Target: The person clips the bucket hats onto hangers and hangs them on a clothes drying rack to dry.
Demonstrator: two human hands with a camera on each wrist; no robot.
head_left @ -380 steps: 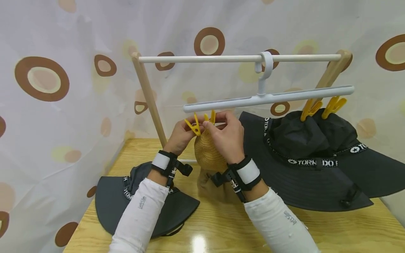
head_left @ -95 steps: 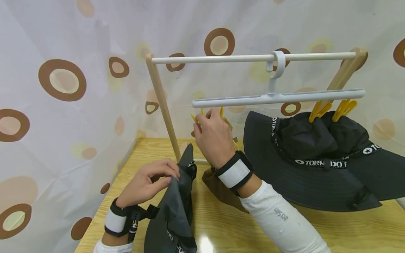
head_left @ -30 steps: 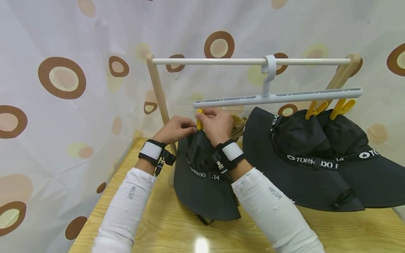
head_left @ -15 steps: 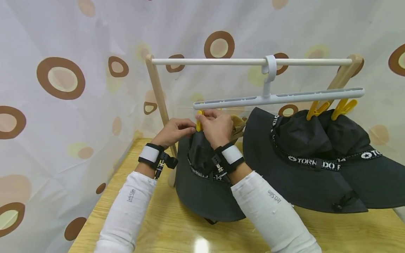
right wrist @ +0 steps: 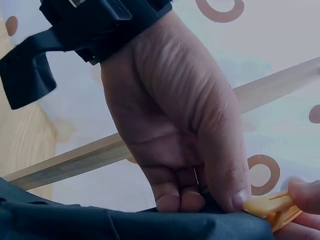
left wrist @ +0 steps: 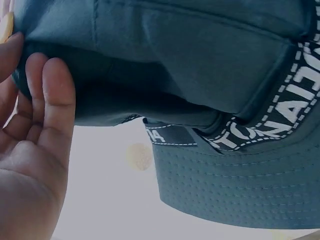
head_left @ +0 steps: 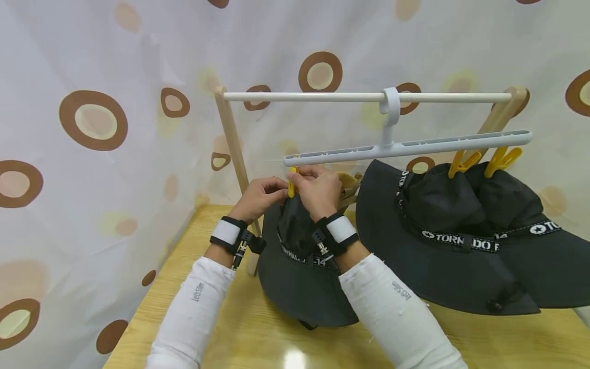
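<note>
My left hand (head_left: 260,197) pinches the top of a black bucket hat (head_left: 295,287), whose brim hangs down in front of the rack. Just right of those fingertips, my right hand (head_left: 320,192) holds a yellow clothespin (head_left: 292,187) under the left end of the white hanger (head_left: 336,156). The right wrist view shows the clothespin (right wrist: 272,204) touching the hat's edge (right wrist: 165,226), beside the left thumb. In the left wrist view the hat's crown (left wrist: 165,55) bulges beside the fingers. Whether the clothespin grips the cloth is hard to tell.
Another black hat (head_left: 442,277) hangs at the right from two yellow clothespins (head_left: 462,163). A tan hat (head_left: 348,182) is partly hidden behind my right hand. The hanger hooks over the white bar (head_left: 299,96) of a wooden rack on the table (head_left: 239,333).
Earlier the black hat lay on the table at left while both hands worked at the tan hat. The left hand then lifted it to the clothespin. Over the last second the hands barely move.
</note>
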